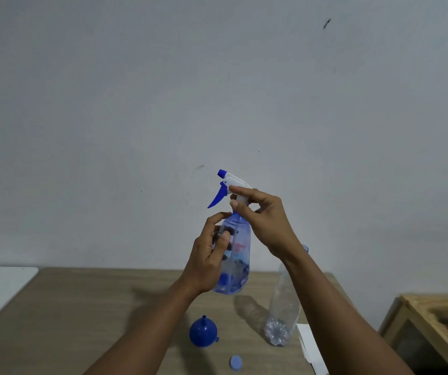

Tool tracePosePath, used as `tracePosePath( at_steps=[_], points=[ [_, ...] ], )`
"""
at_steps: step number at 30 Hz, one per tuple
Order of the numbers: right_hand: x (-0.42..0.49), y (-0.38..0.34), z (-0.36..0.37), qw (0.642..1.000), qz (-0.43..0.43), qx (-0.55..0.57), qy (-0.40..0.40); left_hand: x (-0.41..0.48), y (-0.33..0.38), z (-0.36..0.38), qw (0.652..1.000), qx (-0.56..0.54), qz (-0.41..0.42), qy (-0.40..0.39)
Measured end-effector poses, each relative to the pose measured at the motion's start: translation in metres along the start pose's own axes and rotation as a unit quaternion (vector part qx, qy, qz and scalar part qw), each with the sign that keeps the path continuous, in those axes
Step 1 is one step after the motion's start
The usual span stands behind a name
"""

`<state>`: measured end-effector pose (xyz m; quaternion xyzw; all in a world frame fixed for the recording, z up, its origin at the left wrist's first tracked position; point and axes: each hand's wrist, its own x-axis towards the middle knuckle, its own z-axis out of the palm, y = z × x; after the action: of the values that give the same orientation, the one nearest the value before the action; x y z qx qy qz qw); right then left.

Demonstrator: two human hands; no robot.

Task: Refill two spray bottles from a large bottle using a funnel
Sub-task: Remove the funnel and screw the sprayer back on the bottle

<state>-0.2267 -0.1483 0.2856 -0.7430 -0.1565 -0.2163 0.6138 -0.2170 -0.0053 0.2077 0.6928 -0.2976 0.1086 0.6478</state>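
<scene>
I log the spray bottle (240,255) held nearly upright in the air above the table (82,307). The left hand (209,263) curls its fingers round the clear blue body, and the right hand (266,220) pinches the base of the white trigger head (235,180). On the table below, the blue funnel (203,332) sits mouth-down, the small cap (235,363) lies nearer me, and the large bottle (282,315) stands to their right, partly behind the right forearm.

Two forearms (333,307) above the table (82,307), bare along all their visible length; left hand (209,261) and right hand (266,217) bare too
</scene>
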Motion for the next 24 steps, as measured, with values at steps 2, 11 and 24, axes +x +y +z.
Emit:
tracePosePath(
  at_steps=[2,11,24],
  points=[
    [0.0,-0.004,-0.006,0.999,0.006,0.013,-0.029,0.001,0.001,-0.003,1.0,0.003,0.001,0.0],
    [-0.002,-0.005,-0.01,1.0,-0.012,-0.006,-0.026,0.005,0.001,-0.007,0.998,0.044,0.034,-0.005],
    [-0.004,-0.006,-0.005,0.998,-0.059,0.001,0.011,0.011,0.003,-0.013,0.993,0.105,0.062,0.006]
  ],
)
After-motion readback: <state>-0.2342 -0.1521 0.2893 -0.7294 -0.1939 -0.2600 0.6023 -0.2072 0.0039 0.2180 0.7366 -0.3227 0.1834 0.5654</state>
